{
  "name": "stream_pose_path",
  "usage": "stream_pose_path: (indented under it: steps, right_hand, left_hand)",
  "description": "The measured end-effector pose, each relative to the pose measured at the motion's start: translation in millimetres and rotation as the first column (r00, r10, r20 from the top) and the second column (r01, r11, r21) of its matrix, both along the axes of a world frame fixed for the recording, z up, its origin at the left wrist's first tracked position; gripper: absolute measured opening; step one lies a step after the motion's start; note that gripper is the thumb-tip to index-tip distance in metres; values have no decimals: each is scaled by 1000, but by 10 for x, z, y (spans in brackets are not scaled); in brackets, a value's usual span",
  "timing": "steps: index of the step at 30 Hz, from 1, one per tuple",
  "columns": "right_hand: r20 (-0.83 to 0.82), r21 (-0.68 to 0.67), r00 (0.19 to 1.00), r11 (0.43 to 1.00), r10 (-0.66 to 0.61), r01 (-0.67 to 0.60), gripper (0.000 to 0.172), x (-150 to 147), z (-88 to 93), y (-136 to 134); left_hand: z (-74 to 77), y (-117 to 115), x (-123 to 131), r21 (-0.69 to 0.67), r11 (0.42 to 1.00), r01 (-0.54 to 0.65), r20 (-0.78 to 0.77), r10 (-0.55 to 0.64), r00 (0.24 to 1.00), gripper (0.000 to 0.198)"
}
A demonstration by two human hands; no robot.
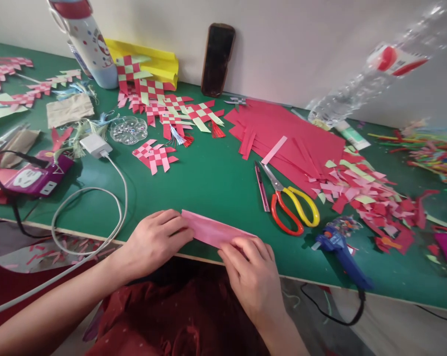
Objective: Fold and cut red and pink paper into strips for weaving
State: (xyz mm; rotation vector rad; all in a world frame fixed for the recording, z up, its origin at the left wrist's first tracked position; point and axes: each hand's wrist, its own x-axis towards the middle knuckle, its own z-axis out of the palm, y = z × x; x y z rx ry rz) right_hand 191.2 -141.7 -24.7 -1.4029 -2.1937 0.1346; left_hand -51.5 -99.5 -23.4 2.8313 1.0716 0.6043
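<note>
A folded strip of pink paper [212, 230] lies at the table's front edge between my two hands. My left hand [152, 242] grips its left end, fingers curled over it. At the other end, my right hand [251, 269] pinches the lower edge, its thumb partly hidden. Scissors [282, 190] with one red and one yellow handle rest beyond my right hand, blades partly spread. Beside them is a slim dark pink pen-like tool [262, 187]. A woven red and pink paper fish [155, 155] lies flat beyond my left hand.
Red paper sheets [293, 131] and paper scraps [375, 193] cover the back right. A blue glue gun [344, 252] lies near the front edge. A white cable [123, 198] loops at left. A phone [218, 59], a bottle [92, 44] and a tilted plastic bottle [375, 69] stand behind.
</note>
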Motion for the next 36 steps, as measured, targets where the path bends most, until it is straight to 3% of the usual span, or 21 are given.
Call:
stream_pose_path:
  steps: [5, 10, 20, 36]
  right_hand:
    - [-17, -19, 1000, 1000, -3, 2, 15, -16, -6, 24]
    - [44, -10, 997, 998, -55, 56, 17, -45, -24, 43]
    - [61, -52, 992, 993, -106, 110, 17, -78, -25, 40]
    - [106, -45, 979, 983, -174, 179, 18, -87, 6, 73]
  left_hand:
    - [-32, 27, 0, -80, 997, 10, 48, -6, 999, 18]
    - [27, 56, 61, -114, 992, -44, 104, 56, 993, 20]
    - [77, 74, 100, -177, 967, -185, 26, 193, 981, 26]
    - [23, 60, 66, -211, 916, -341, -9, 347, 938, 27]
